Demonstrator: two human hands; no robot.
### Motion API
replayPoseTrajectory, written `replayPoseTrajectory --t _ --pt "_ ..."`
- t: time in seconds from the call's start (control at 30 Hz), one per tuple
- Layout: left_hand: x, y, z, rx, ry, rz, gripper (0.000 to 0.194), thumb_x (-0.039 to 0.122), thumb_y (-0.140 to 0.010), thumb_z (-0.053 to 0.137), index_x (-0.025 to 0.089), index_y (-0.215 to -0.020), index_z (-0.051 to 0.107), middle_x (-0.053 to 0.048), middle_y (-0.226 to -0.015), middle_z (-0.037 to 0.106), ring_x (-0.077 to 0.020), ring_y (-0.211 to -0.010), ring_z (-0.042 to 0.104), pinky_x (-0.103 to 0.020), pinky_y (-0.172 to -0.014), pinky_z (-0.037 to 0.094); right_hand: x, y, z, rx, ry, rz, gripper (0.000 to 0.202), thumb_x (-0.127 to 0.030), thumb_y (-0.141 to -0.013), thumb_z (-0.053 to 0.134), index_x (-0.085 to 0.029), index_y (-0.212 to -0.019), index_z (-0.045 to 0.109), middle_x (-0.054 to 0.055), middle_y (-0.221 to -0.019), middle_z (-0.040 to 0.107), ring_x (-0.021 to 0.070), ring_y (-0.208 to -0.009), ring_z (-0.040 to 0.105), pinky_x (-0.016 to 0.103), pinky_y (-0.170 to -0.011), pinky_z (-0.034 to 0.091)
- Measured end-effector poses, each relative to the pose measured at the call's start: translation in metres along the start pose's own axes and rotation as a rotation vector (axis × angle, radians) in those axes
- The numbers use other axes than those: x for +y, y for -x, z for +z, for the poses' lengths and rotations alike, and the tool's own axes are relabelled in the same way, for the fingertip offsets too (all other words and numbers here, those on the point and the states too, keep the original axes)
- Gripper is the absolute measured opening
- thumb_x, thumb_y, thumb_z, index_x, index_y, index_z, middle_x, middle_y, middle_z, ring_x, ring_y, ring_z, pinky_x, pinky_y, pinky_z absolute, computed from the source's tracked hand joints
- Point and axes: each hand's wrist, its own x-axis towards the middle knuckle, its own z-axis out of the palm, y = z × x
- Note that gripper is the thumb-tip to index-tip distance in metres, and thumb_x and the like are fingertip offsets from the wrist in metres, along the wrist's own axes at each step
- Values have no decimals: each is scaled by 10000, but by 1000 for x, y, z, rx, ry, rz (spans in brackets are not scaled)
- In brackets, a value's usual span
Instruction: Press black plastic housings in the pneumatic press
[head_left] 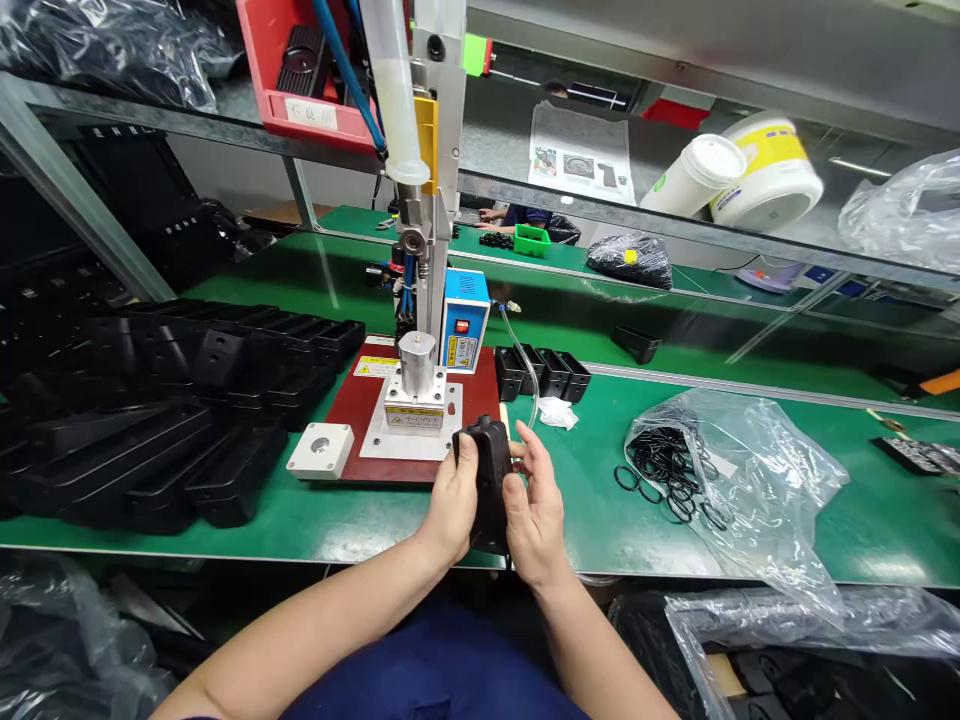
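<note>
In front of me, at the table's near edge, I hold a black plastic housing with small knobs at its far end. My left hand is closed around its left side, thumb on top. My right hand grips the right side with the thumb pressed on it, the index finger sticking out. Just beyond stands a press with a metal fixture on a dark red base plate. Left of the fixture lies a white square block with a round recess.
Black housings crowd the table's left. Smaller black boxes stand behind a crumpled white tissue. On the right, a clear bag spills black rings. Overhead, a shelf carries a red bin and white tubs.
</note>
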Motion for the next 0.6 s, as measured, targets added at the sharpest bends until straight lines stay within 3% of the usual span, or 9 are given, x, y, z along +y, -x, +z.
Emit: replayPoseTrajectory --t 0.13,0.2,0.27,0.37,0.43,0.5,0.6 --pt "12 -9 6 115 249 -310 552 670 -872 440 144 -956 588 -89 -841 681 -210 -802 678 -355 -763 559 8 14 -8 -42 144 -214 711 -545 -910 537 -230 -1498 288 153 -1397 486 339 -1264 483 561 -981 467" --pt "13 -10 8 131 273 -342 465 606 -871 505 154 -949 578 -71 -839 674 -197 -792 675 -346 -763 563 13 20 -8 39 265 -256 737 -433 -868 650 -229 -1487 307 160 -1358 522 337 -1234 514 557 -970 484" --pt "11 -10 11 33 281 -325 394 536 -870 548 161 -990 569 -80 -930 679 -201 -869 671 -347 -799 559 18 21 -8 158 335 -205 698 -323 -834 706 -231 -1440 374 147 -1275 585 306 -1144 585 504 -928 528" --pt "9 -8 14 -143 236 -237 336 450 -869 578 179 -1064 542 -102 -1137 646 -213 -1044 632 -363 -885 537 20 15 -15 217 271 0 560 -343 -810 727 -227 -1307 499 106 -1152 655 255 -998 659 418 -852 572" --pt "6 -8 8 -197 105 -161 358 424 -868 587 193 -1134 518 -108 -1201 621 -215 -1126 599 -379 -951 508 21 4 -26 234 194 124 514 -378 -798 730 -219 -1248 538 94 -1123 669 240 -978 666 390 -834 573" --pt "-1 -6 -6 -212 -119 -43 398 411 -868 594 199 -1191 498 -119 -1205 621 -218 -1152 588 -391 -988 491 25 -17 -40 312 141 163 534 -391 -772 744 -205 -1233 549 104 -1148 658 244 -1003 655 395 -858 555" --pt "-19 6 -48 -142 -510 259 351 385 -870 590 215 -1173 538 -119 -1161 652 -232 -1076 631 -402 -950 527 45 -70 -64 465 114 153 605 -396 -724 767 -169 -1238 542 124 -1171 642 247 -1001 647 402 -882 530"
